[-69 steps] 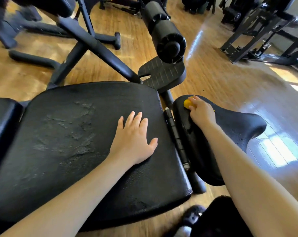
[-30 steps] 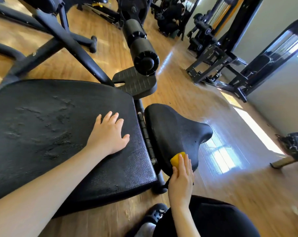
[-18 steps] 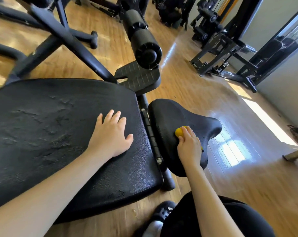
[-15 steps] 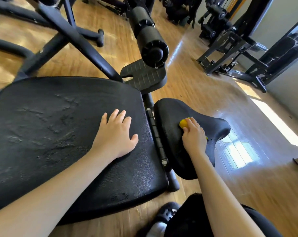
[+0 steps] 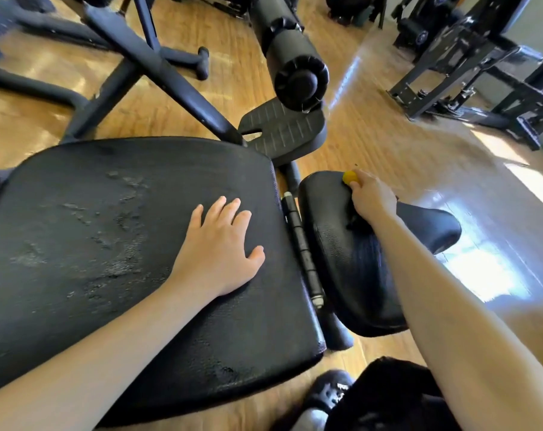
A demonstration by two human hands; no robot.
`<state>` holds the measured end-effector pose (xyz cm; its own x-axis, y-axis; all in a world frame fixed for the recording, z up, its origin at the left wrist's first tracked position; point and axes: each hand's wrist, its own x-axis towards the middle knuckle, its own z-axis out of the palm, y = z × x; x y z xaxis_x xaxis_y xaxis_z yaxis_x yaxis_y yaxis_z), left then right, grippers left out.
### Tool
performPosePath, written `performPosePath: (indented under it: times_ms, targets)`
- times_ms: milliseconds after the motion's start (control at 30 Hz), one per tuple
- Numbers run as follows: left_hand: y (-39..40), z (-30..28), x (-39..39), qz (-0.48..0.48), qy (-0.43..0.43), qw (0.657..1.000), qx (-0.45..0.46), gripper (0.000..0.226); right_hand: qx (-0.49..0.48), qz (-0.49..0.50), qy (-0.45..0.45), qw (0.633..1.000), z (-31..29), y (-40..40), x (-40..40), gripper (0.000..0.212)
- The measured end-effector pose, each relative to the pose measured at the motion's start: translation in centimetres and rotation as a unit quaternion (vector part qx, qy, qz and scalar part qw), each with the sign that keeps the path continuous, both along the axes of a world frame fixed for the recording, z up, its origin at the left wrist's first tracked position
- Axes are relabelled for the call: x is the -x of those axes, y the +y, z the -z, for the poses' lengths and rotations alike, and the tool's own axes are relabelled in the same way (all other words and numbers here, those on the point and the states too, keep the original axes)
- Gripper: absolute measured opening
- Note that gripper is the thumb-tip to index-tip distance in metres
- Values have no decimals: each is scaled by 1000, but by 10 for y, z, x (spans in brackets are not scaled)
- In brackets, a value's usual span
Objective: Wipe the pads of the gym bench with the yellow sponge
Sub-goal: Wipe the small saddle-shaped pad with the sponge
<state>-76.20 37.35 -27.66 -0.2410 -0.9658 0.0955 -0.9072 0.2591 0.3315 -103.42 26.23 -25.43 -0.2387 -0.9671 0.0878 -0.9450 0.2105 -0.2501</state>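
Head view shows the right hand (image 5: 371, 199) gripping the yellow sponge (image 5: 349, 176) at the small seat pad's (image 5: 341, 244) far edge, while the left hand (image 5: 220, 248) lies flat, fingers straight, on the bench's large pad (image 5: 92, 228).

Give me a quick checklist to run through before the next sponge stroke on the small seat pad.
1. Sponge in hand: ok. The right hand holds the yellow sponge, only its tip showing.
2. Sponge on the pad: ok. It sits at the far edge of the small seat pad.
3. Bench braced: ok. The left hand lies flat on the large pad.
4. Stroke path free: ok. Nothing lies on the small pad toward the near edge.
5. Small pad clean: cannot tell, its black surface shows no clear sign.
6. Large pad surface: not ok. It is cracked and peeling.
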Motion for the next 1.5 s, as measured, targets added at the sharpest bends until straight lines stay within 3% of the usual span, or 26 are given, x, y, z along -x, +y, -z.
performPosePath:
  times_ms: [167,433,667,1033,1167,1400,1500]
  targets:
    - [1,-5,0,6,-5,1000,-13,60,72,-7,-6,997,6,48,0,31]
    - [2,-9,-1,9,11,1000,-22,61,83,55,-25,995,25,144,-13,29]
    - [6,-12,-3,15,37,999,-22,59,141,110,-74,981,45,214,-37,41]
    - [2,-8,-1,12,0,1000,-15,64,62,47,-59,995,13,128,23,36]
    - [0,-5,1,9,-13,1000,-12,67,69,40,17,997,5,80,51,27]
    - [-1,-4,1,2,-27,1000,-15,67,17,110,49,993,-11,38,60,32]
    - [0,-4,1,3,-28,999,-19,67,51,100,56,992,-5,42,60,30]
